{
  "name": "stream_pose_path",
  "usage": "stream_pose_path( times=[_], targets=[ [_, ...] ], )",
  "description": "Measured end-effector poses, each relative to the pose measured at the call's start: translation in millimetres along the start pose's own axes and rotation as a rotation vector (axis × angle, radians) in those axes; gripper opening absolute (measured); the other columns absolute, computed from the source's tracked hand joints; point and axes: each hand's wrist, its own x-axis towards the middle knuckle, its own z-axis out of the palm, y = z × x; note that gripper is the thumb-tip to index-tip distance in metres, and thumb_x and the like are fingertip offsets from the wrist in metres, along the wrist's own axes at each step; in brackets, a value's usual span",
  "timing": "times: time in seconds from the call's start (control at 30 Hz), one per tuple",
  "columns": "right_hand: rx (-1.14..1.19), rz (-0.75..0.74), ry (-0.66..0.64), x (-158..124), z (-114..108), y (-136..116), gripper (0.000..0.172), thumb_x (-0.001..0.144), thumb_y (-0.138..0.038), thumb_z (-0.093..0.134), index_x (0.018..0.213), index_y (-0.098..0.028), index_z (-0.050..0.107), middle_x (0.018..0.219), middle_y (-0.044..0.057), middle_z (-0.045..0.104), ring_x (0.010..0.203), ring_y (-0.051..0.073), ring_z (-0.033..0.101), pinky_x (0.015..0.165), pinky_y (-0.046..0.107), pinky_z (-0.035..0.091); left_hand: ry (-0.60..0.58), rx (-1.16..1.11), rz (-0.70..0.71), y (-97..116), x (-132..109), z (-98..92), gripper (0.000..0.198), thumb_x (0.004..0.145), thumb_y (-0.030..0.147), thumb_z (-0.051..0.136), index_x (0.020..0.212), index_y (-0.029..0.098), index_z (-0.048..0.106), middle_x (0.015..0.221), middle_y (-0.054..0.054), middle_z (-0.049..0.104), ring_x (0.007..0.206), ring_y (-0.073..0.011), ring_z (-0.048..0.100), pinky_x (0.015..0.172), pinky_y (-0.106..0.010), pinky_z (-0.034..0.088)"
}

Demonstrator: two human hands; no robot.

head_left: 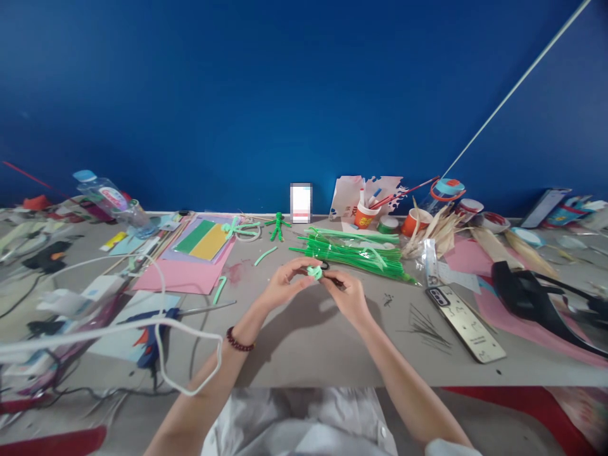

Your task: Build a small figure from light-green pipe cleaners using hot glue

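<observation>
A curled, light green pipe cleaner (314, 272) is held above the desk. My left hand (289, 280) pinches it from the left, thumb below and fingers curved over the top. From the other side, my right hand (344, 292) grips its edge with closed fingertips. Just beyond the fingers lies a bag of bright green pipe cleaners (356, 256). Further back stands a small green pipe-cleaner figure (278, 227). Two loose light green pieces lie left of my hands, one a short strip (265, 256), the other a bent strip (220, 289).
A blue glue gun (154, 339) and a looping white cable (166, 321) are at the left. On the right lie dark thin wires (430, 329) and a phone (468, 324). A paper cup of pens (365, 216) stands at the back near a lit phone screen (301, 204).
</observation>
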Motion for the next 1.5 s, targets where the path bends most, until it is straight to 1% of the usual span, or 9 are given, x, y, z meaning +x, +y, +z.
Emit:
stream_pose_path(
  times=[0.23, 0.43, 0.57, 0.7, 0.87, 0.97, 1.13, 1.27, 1.5],
  targets=[
    [-0.096, -0.11, 0.032, -2, 1, 3, 0.013, 0.078, -0.026, 0.061, 0.083, -0.018, 0.07, 0.081, 0.006, 0.07, 0.073, 0.018, 0.065, 0.067, 0.028, 0.051, 0.043, 0.076, -0.037, -8, 2, -1.8, 0.024, 0.08, 0.032, 0.061, 0.098, 0.017, 0.066, 0.104, -0.011, 0.063, 0.101, -0.0212, 0.058, 0.083, -0.032, 0.048],
    [-0.142, -0.165, 0.019, -1, 1, 0, 0.015, 0.079, -0.027, 0.058, 0.082, -0.019, 0.07, 0.08, 0.006, 0.071, 0.071, 0.018, 0.064, 0.065, 0.029, 0.051, -0.013, 0.128, -0.026, -7, 2, -1.8, 0.031, 0.079, 0.032, 0.062, 0.107, 0.019, 0.062, 0.109, -0.011, 0.062, 0.103, -0.021, 0.057, 0.085, -0.032, 0.047],
    [-0.095, -0.074, -0.041, 0, 1, 1, 0.015, 0.077, -0.027, 0.059, 0.08, -0.018, 0.071, 0.079, 0.006, 0.071, 0.065, 0.017, 0.063, 0.059, 0.027, 0.05, -0.04, 0.159, -0.01, -4, 2, -4.8, 0.03, 0.079, 0.03, 0.062, 0.107, 0.02, 0.062, 0.111, -0.011, 0.062, 0.107, -0.0223, 0.055, 0.092, -0.036, 0.043],
    [0.033, 0.067, -0.119, 1, 0, 1, 0.019, 0.075, -0.031, 0.062, 0.079, -0.016, 0.071, 0.076, 0.005, 0.072, 0.066, 0.018, 0.065, 0.059, 0.027, 0.052, -0.063, 0.119, 0.011, -7, 2, -6.1, 0.029, 0.077, 0.029, 0.064, 0.104, 0.018, 0.064, 0.107, -0.011, 0.064, 0.105, -0.0221, 0.056, 0.092, -0.036, 0.043],
    [0.082, 0.135, -0.158, 1, -1, -3, 0.021, 0.075, -0.033, 0.061, 0.078, -0.015, 0.071, 0.072, 0.003, 0.07, 0.064, 0.018, 0.064, 0.06, 0.029, 0.052, -0.002, 0.075, -0.009, -11, 1, -3.7, 0.027, 0.073, 0.03, 0.069, 0.097, 0.017, 0.066, 0.1, -0.01, 0.066, 0.098, -0.0208, 0.059, 0.09, -0.034, 0.044],
    [0.016, 0.058, -0.102, 0, 0, -2, 0.018, 0.075, -0.031, 0.061, 0.079, -0.017, 0.071, 0.076, 0.004, 0.071, 0.067, 0.018, 0.065, 0.06, 0.028, 0.051, 0.021, 0.084, -0.027, -11, 1, -1.9, 0.027, 0.073, 0.031, 0.069, 0.096, 0.017, 0.067, 0.098, -0.01, 0.067, 0.095, -0.0205, 0.06, 0.088, -0.035, 0.045],
    [-0.137, -0.153, -0.041, -3, 2, -4, 0.015, 0.082, -0.026, 0.056, 0.083, -0.02, 0.07, 0.082, 0.006, 0.071, 0.074, 0.019, 0.065, 0.067, 0.028, 0.051, 0.058, 0.139, -0.09, -8, 1, -0.8, 0.027, 0.073, 0.035, 0.069, 0.094, 0.018, 0.068, 0.098, -0.009, 0.069, 0.095, -0.0208, 0.06, 0.086, -0.033, 0.045],
    [-0.219, -0.282, -0.028, -5, 3, -3, 0.018, 0.084, -0.02, 0.051, 0.09, -0.021, 0.068, 0.084, 0.006, 0.069, 0.078, 0.019, 0.064, 0.071, 0.029, 0.05, 0.086, 0.01, -0.147, -8, 0, -1.8, 0.027, 0.077, 0.036, 0.064, 0.095, 0.017, 0.067, 0.097, -0.009, 0.069, 0.089, -0.019, 0.061, 0.08, -0.031, 0.048],
    [-0.367, -0.339, 0.03, -5, 1, 5, 0.02, 0.086, -0.02, 0.049, 0.095, -0.023, 0.067, 0.091, 0.007, 0.068, 0.086, 0.02, 0.063, 0.077, 0.031, 0.05, 0.137, 0.01, -0.073, -6, 0, -5.4, 0.03, 0.081, 0.039, 0.057, 0.1, 0.016, 0.064, 0.1, -0.01, 0.063, 0.086, -0.0171, 0.059, 0.077, -0.03, 0.048]
  ],
)
